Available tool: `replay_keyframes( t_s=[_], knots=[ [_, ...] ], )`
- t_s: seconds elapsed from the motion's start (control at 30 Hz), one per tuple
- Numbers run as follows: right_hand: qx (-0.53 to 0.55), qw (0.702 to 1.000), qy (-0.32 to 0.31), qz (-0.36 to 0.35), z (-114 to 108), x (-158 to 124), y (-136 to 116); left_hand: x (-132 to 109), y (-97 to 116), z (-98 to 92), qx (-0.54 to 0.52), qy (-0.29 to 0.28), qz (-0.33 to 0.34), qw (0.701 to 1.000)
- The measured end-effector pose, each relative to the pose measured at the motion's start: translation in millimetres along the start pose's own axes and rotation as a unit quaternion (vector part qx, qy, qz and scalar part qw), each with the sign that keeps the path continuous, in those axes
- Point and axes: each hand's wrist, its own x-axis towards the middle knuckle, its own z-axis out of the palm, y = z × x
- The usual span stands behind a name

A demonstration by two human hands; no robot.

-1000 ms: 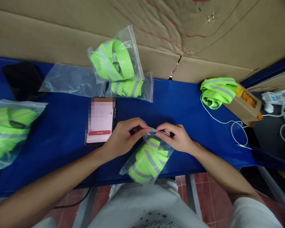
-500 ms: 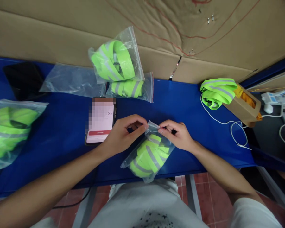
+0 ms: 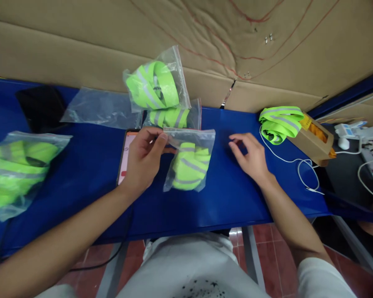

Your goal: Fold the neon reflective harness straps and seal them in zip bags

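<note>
My left hand [image 3: 146, 159] pinches the upper left corner of a clear zip bag [image 3: 191, 159] that holds a folded neon-green strap with grey stripes. The bag hangs over the blue table, right of a phone [image 3: 123, 159] partly covered by my left hand. My right hand [image 3: 248, 157] is off to the right of the bag, thumb and fingers apart, holding nothing. Behind the held bag, two more bagged green straps [image 3: 153, 87] [image 3: 170, 118] lie one on the other against the brown covering.
At the left lie a large bagged green strap [image 3: 18, 169], a black object [image 3: 42, 107] and an empty clear bag [image 3: 102, 107]. On the right are a loose green strap [image 3: 281, 122], a cardboard box [image 3: 317, 140] and a white cable [image 3: 301, 165].
The held bag has moved up and away from the table's front edge, now upright. My right hand has let go of it and moved right. My left hand has shifted left over the phone.
</note>
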Motion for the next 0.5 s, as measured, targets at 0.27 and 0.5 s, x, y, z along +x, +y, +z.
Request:
replay_keyframes(
  t_s=[0.27, 0.5],
  knots=[
    [-0.341, 0.927, -0.081, 0.131, -53.1, 43.6, 66.8, 5.3, -4.5, 0.8, -0.004, -0.047, -0.007, 0.999],
    [-0.402, 0.86, -0.241, 0.205, -66.1, 75.1, 112.1, -4.4, -7.3, 0.1, 0.134, -0.161, -0.075, 0.975]
  ],
)
